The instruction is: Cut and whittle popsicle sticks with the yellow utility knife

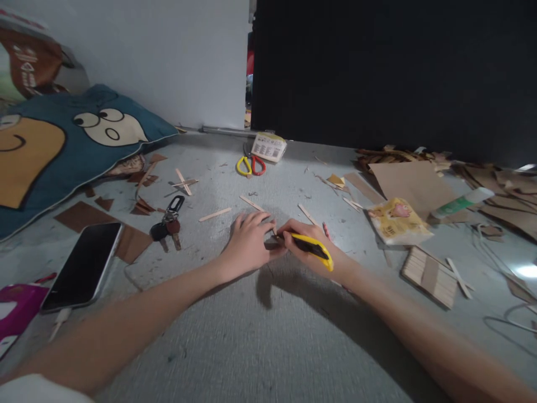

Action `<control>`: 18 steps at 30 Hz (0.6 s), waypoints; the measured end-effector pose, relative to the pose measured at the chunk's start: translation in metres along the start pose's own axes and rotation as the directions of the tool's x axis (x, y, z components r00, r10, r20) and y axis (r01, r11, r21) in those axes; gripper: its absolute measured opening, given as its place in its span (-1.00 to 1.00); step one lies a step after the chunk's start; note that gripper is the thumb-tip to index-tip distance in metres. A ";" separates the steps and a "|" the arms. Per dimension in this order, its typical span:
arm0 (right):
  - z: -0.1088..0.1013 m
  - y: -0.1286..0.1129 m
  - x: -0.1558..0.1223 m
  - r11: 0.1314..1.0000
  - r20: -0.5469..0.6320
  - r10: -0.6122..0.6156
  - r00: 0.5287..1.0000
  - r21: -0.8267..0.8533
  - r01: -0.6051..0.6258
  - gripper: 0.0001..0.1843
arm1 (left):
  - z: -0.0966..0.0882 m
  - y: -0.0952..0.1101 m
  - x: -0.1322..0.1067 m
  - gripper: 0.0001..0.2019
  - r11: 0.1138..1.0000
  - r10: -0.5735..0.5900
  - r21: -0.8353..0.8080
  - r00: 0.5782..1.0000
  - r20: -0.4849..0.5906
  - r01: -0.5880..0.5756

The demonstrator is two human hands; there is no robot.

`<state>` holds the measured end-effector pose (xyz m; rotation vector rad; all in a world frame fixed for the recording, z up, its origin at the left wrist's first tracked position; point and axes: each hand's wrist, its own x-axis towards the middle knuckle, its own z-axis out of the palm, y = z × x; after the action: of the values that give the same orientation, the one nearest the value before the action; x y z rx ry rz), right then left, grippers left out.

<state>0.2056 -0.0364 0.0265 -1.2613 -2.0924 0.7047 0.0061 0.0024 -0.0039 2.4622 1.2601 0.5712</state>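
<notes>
My right hand (308,246) is closed round a utility knife (314,249) with a yellow and black handle. The knife's front end points left, toward my left hand (249,240). Thumb and fingers of that left hand curve round a small pale wooden stick piece (274,228), mostly hidden by the fingers. Just beyond the left fingertips lies a craft stick (250,202), with another craft stick (215,214) to its left. Behind my right hand rests one more craft stick (307,214).
Scissors (250,165) lie by a white packet (269,147) at the back. Keys (170,226), a phone (84,266) and a cushion (113,129) are left. A yellow packet (398,221), glue stick (464,202), bundled craft sticks (430,277) and cardboard (413,182) are right.
</notes>
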 end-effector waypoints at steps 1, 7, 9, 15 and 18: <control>-0.001 0.000 0.001 1.000 -0.003 0.010 1.000 0.006 -0.010 -0.78 | 0.000 0.001 0.000 -0.48 1.000 -0.002 0.000 1.000 0.001 0.002; 0.008 0.007 -0.007 0.999 -0.095 0.030 0.995 0.026 -0.027 -0.73 | -0.003 0.002 0.000 -0.52 1.000 -0.022 -0.014 1.000 0.004 0.022; 0.014 0.012 -0.013 1.000 -0.181 0.010 0.983 0.015 -0.008 -0.71 | -0.003 0.002 0.000 -0.54 1.000 -0.018 -0.024 1.000 0.000 0.018; 0.018 0.018 -0.021 0.995 -0.240 -0.063 0.969 -0.088 0.042 -0.69 | -0.004 0.001 0.000 -0.61 0.999 -0.005 -0.045 1.000 -0.006 0.005; 0.016 0.018 -0.019 0.996 -0.203 -0.073 0.976 -0.068 0.061 -0.72 | -0.005 0.001 0.000 -0.64 0.998 0.000 -0.059 1.000 0.014 0.001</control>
<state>0.2120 -0.0481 -0.0004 -1.2345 -1.9895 0.4628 0.0047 0.0018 0.0007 2.4133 1.2206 0.5817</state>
